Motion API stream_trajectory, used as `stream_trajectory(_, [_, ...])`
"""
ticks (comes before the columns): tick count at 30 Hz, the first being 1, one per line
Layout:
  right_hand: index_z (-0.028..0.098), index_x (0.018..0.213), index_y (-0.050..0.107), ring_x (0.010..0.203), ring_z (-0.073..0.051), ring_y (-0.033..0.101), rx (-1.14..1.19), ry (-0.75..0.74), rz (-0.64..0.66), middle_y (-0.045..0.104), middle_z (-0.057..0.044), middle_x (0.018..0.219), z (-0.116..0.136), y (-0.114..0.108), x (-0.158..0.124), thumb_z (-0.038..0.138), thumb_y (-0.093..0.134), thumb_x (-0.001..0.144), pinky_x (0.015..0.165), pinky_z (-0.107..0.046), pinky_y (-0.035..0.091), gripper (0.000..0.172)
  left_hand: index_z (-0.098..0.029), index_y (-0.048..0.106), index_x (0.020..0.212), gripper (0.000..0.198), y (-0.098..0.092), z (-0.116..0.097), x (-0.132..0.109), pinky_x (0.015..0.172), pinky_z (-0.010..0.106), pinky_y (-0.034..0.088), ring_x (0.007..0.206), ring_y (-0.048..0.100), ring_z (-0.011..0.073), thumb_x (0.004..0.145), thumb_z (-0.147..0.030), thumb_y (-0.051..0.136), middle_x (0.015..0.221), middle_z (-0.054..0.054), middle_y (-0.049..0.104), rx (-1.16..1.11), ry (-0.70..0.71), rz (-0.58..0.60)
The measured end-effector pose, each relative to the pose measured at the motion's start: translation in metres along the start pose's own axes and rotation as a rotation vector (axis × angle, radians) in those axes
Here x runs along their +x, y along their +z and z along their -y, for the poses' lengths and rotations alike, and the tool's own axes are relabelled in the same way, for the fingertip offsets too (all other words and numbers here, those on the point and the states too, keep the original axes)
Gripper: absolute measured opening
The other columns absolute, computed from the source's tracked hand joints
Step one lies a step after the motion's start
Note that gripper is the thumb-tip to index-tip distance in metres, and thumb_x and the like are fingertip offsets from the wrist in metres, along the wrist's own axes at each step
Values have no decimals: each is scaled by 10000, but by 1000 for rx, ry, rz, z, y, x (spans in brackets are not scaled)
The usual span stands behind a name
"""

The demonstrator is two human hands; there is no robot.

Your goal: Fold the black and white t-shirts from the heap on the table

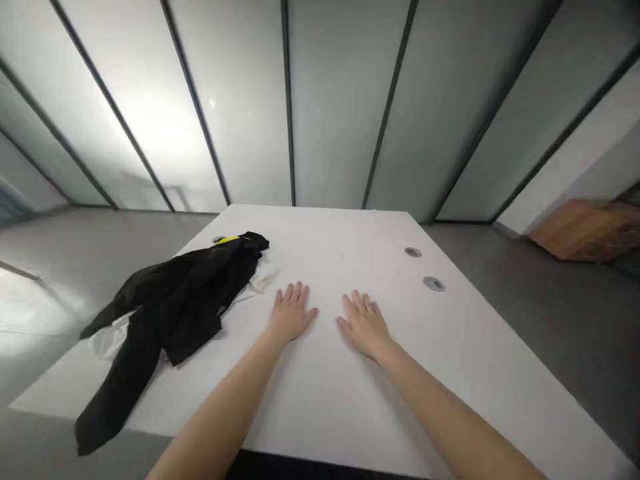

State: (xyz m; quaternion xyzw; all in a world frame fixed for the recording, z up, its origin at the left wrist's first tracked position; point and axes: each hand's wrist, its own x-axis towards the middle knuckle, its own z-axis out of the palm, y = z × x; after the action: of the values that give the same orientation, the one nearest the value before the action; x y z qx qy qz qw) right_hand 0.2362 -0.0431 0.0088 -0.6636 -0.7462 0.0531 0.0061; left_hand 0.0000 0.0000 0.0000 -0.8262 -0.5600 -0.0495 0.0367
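Observation:
My left hand (291, 313) lies flat, palm down, on the white table (330, 400), its fingers stretched out and the thumb apart. To its right, my right hand (365, 325) rests the same way, open on the tabletop. Neither hand holds anything. A black long-sleeved garment (185, 293) lies crumpled to the left of my left hand, not touching it. One sleeve hangs past the table's near left edge. Beneath the garment, white material (260, 277) shows, perhaps thin cloth or plastic; a yellow patch (227, 240) is visible near its far end.
Two round grommets (433, 284) sit in the right part of the tabletop, and another is partly covered at the far left. Frosted glass panels (330, 100) with dark frames stand behind the table. A brown wooden-looking object (585, 230) is on the floor at right.

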Motion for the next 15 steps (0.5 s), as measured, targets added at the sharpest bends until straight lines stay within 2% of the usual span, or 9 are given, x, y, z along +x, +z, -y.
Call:
stream_trajectory(6, [180, 1704, 314, 1631, -428, 176, 29, 3, -14, 197, -176, 1779, -2, 3, -2, 557, 360, 1089, 1289, -563, 151, 723, -203, 363, 1684, 734, 1, 2, -2, 1279, 622, 258, 1597, 320, 384, 1071, -607, 366, 1725, 150, 362, -31, -16, -2])
stream_trajectory(15, [182, 1695, 338, 1629, -432, 188, 47, -11, -35, 206, -185, 1774, -4, 6, 0, 547, 406, 1077, 1285, -580, 164, 722, -172, 405, 1655, 726, -6, 4, -3, 1274, 630, 257, 1590, 326, 401, 1063, -593, 417, 1716, 184, 370, -85, -14, -3])
